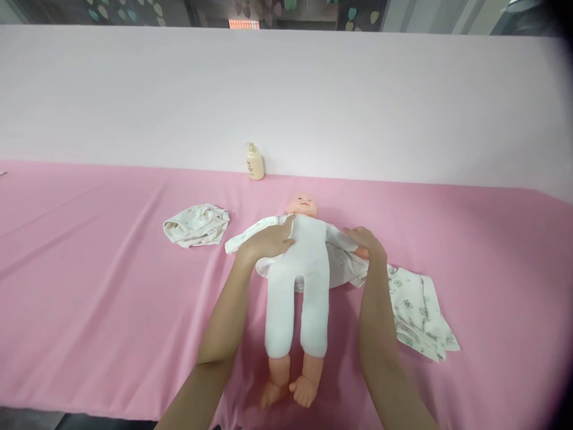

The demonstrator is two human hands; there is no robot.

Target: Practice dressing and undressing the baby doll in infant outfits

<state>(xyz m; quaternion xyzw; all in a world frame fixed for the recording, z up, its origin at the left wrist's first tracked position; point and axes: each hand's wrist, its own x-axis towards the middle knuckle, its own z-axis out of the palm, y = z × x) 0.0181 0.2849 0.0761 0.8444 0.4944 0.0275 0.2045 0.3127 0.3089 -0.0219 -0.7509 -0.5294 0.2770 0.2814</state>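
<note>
A baby doll [301, 248] with a white cloth body lies on its back, its head away from me and its bare feet toward me. A white baby shirt [342, 263] is spread beneath it, one sleeve [250, 232] stretched out to the left. My left hand [270, 240] lies on the doll's shoulder and chest on the left side, thumb and fingers apart. Over the doll's arm on the right is my right hand [364, 237], fingers stretched out toward the doll. The doll's small hand [362, 253] shows just below it.
A crumpled white printed cloth [197, 226] lies left of the doll. To the right, partly behind my forearm, is a folded cloth with green prints [418, 310]. A cream pump bottle [255, 162] stands against the white wall [286, 101]. A pink sheet [111, 286] covers the table.
</note>
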